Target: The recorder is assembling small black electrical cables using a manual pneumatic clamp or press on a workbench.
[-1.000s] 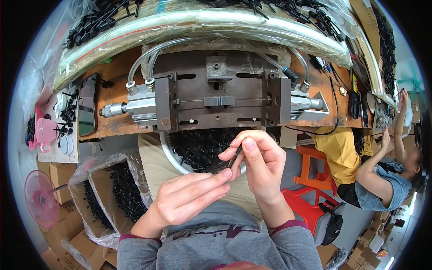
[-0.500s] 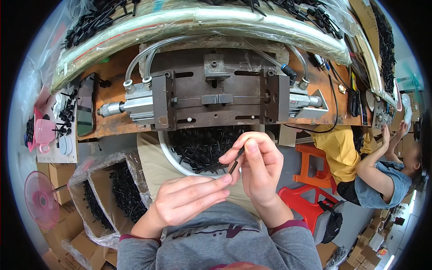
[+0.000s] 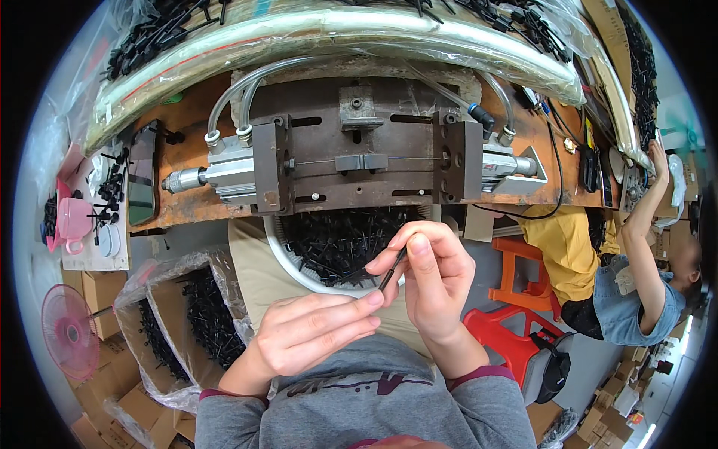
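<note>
In front of my chest, my left hand [image 3: 318, 329] pinches a short black tube-like piece [image 3: 386, 281] between thumb and fingertips. My right hand [image 3: 437, 280] is closed on a thin black rod [image 3: 401, 257], gripped by thumb and forefinger. The rod's lower end meets the top of the tube, and the two form one slanting line. Whether the rod sits inside the tube is too small to tell. Beneath the hands, a white round basket [image 3: 280, 258] holds many black stemmed parts [image 3: 336, 239].
Ahead on the wooden bench stands a brown metal fixture [image 3: 359, 191] with air cylinders on both sides. Boxes of black parts [image 3: 213, 314] stand at left beside a pink fan [image 3: 69, 331]. At right are a red stool [image 3: 497, 329] and a seated co-worker [image 3: 636, 292].
The rod in my right hand has come into line with the tube in my left; before, their ends sat side by side. The co-worker's arm has reached farther up.
</note>
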